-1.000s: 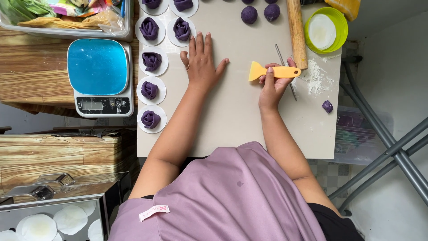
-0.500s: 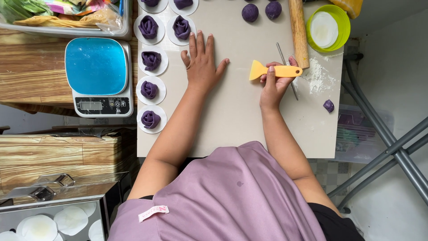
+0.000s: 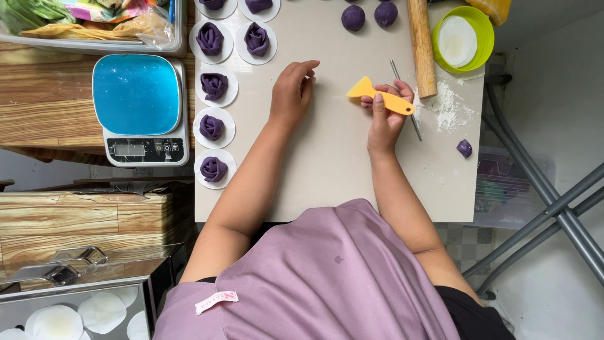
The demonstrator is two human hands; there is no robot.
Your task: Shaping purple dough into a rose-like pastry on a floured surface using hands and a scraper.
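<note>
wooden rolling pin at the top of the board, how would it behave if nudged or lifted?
The wooden rolling pin is a smooth cylinder lying flat on the board, so a sideways nudge would likely roll it. It looks rigid and probably fairly heavy for its size. The flour by its near end might make the grip slightly slippery.

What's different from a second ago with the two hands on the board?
The left hand has lifted off the board, its fingers curling from flat and spread. The right hand keeps its grip on the yellow scraper, barely shifted. Purple dough roses, scale and rolling pin are unchanged.
</note>
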